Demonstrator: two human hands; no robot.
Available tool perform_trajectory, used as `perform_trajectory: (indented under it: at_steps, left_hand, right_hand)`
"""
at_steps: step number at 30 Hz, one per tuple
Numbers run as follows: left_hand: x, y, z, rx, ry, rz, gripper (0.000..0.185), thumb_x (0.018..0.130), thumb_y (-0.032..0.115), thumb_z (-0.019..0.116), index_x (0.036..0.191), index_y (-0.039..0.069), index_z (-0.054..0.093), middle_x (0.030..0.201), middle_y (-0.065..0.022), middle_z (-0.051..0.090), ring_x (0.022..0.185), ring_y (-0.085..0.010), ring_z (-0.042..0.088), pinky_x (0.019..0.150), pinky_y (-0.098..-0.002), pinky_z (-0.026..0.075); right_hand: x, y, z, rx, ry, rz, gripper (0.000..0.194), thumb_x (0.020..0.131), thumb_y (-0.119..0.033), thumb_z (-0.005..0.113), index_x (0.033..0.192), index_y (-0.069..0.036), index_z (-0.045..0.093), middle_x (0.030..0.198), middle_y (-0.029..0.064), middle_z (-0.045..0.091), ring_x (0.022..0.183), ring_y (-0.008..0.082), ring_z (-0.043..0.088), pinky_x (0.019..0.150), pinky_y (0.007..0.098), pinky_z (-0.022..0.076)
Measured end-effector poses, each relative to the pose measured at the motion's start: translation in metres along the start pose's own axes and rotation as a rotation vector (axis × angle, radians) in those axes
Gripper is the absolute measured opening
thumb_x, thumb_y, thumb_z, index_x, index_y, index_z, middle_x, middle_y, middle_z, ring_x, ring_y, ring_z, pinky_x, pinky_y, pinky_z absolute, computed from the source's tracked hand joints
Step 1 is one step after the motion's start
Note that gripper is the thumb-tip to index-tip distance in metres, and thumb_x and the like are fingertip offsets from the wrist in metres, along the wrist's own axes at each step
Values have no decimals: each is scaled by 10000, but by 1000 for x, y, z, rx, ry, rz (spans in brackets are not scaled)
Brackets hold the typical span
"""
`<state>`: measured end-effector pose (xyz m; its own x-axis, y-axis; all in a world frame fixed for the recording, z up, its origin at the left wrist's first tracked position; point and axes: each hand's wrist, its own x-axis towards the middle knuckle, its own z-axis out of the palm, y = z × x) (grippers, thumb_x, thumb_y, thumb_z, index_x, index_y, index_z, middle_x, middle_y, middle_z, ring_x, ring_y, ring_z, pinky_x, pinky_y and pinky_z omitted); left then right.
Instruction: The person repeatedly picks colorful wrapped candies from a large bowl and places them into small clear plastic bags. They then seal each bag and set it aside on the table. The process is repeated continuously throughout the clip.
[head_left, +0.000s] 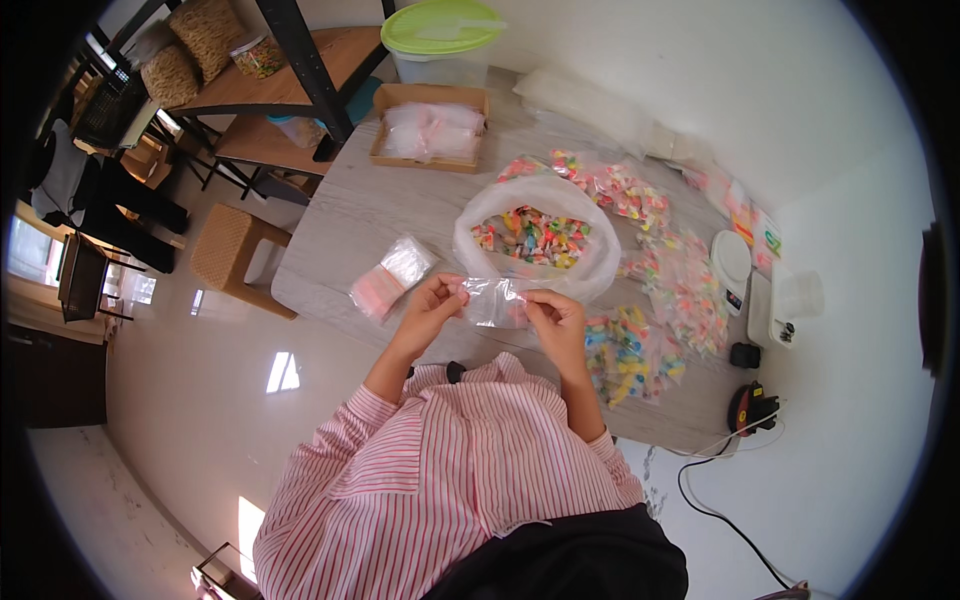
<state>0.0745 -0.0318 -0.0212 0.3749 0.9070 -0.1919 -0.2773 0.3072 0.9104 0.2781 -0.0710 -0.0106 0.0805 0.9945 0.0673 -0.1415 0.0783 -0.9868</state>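
Note:
A small clear plastic bag (495, 303) is stretched flat between my two hands, just over the near edge of the table. My left hand (430, 313) pinches its left end, and my right hand (556, 324) grips the right end. Right behind it stands a large white plastic sack (480, 202), its rim rolled open around many wrapped candies (536, 236). To the left of the sack lies a banded stack of clear bags (392, 276). Filled candy bags (630, 349) are piled by my right hand, with more candy bags (686, 289) beyond them.
A cardboard box (427, 163) of plastic packets and a green-lidded tub (442, 45) stand at the back left. Along the right wall are a white digital scale (731, 259), a white tray (761, 311) and a cable reel (750, 411). A stool (236, 244) stands left; a person (97, 202) is farther off.

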Motion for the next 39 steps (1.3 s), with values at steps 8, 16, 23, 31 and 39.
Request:
perform_trajectory:
  at_steps: [8,16,23,31,39]
  left_hand:
    - [-1,6,1,32,2,48,312,829,48,641,1105,14,499,875,-9,608,790,-68,569,684,-200,456]
    - [-2,6,0,75,44,19,439,839,64,635,1231,-12,452,872,-47,655,806,-101,616,727,-221,486]
    - [-2,3,-1,-90,69,-55,415,865,85,603,1239,-20,456,899,-83,668,857,-126,631,787,-240,498]
    - [1,7,2,76,41,85,381,858,60,607,1208,-17,477,904,-81,668,844,-116,622,766,-236,489]
    - [0,7,4,119,8,72,394,853,60,614,1211,-14,467,863,-57,655,815,-99,607,735,-230,485]
  right_hand:
    - [-4,-4,-5,-48,62,12,118,763,78,643,872,35,658,799,63,656,707,91,612,627,199,486]
    - [-5,-7,-6,-71,112,-15,85,727,45,689,807,29,664,773,65,660,686,107,614,626,215,484]
    - [-3,-6,-7,-57,73,-50,119,725,65,673,841,40,668,821,69,651,722,110,614,640,209,486]
    - [-2,6,-13,-103,-43,134,135,735,58,673,866,28,682,899,67,647,718,96,580,636,210,472]
    - [-4,-8,-7,-35,-5,144,238,682,27,746,906,44,667,932,89,642,790,124,611,693,230,506]
